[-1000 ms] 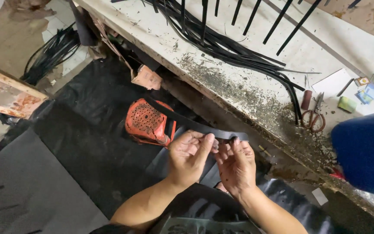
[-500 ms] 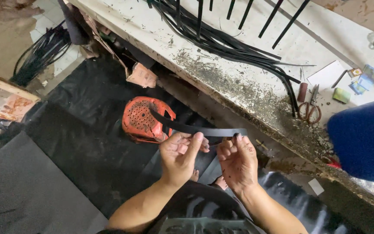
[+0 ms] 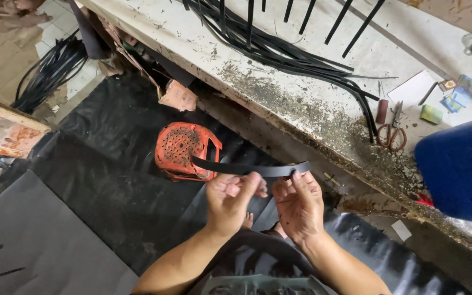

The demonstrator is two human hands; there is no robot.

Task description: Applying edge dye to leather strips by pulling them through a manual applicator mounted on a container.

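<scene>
- The left hand (image 3: 230, 199) is pinching a black rubber strip (image 3: 247, 169) between thumb and fingers, closed on it near the strip's middle
- The right hand (image 3: 300, 203) is gripping the same strip just beside the left hand, its fingertips (image 3: 296, 176) pressing on the strip close to the right end
- The strip is hanging in the air in front of the person, running roughly level, with its left end reaching out over an orange perforated plastic basket (image 3: 184, 151)
- The basket is lying on black sheeting (image 3: 105, 164) that is covering the floor below the hands
- A long, dirty workbench (image 3: 312, 104) is running diagonally across the upper part of the view, well apart from the hands
- A bundle of black strips (image 3: 279, 52) is lying along the bench top, with several separate strips fanning out toward the top edge
- A pair of orange-handled scissors (image 3: 393, 131) is resting on the bench near the right end of the bundle, just beside a small brown cylinder (image 3: 382, 111)
- A white sheet of paper (image 3: 411, 87) and a few small coloured cards (image 3: 457, 93) are lying beyond the scissors
- A blue object (image 3: 460, 169) is filling the right edge of the view; what it is cannot be told
- A coil of black cable (image 3: 50, 71) is lying on the tiled floor at upper left
</scene>
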